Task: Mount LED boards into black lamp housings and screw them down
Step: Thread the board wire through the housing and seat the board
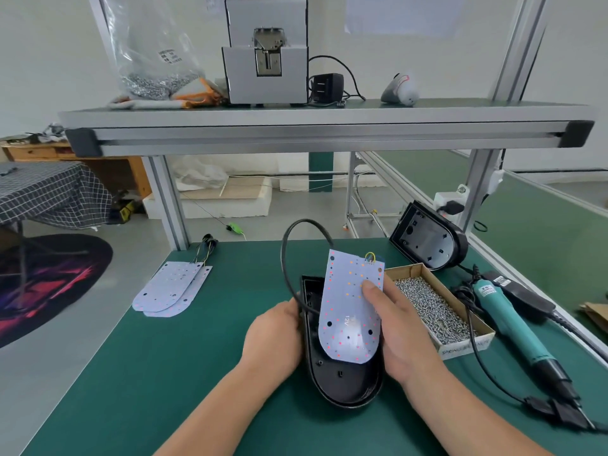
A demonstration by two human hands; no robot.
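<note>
While the left hand (273, 337) curls its fingers round the left rim of the black lamp housing (345, 386), the right hand (401, 334) holds the LED board (342, 311), thumb pressed flat on the board's face and fingers hidden behind its right edge. Both grips are closed on their parts.

The board stands tilted. Its rounded near end sits inside the housing and its square far end is raised above the housing's far rim. The housing lies open side up on the counter (148, 390), middle front.

Room: bare green mat lies open to the left and front left. The right side is crowded. A cardboard box of screws (437, 314) sits just beside the right hand, and a teal electric screwdriver (506, 320) lies beyond it, near the counter's aluminium-railed right edge. A spare stack of boards (171, 291) lies at far left, well apart. A second housing (427, 240) leans tilted at the far right corner. An aluminium shelf (329, 136) overhangs the far edge.

Materials: the housing is glossy black, with one rounded end and moulded screw posts inside. The board is thin and pale, dotted with small red and orange points and round holes. A black cable (285, 258) loops up from the housing's left side, and short coloured wires meet the board's far end.

Writing: "12V" reads on the board. The print on the box side is too blurred to read.
</note>
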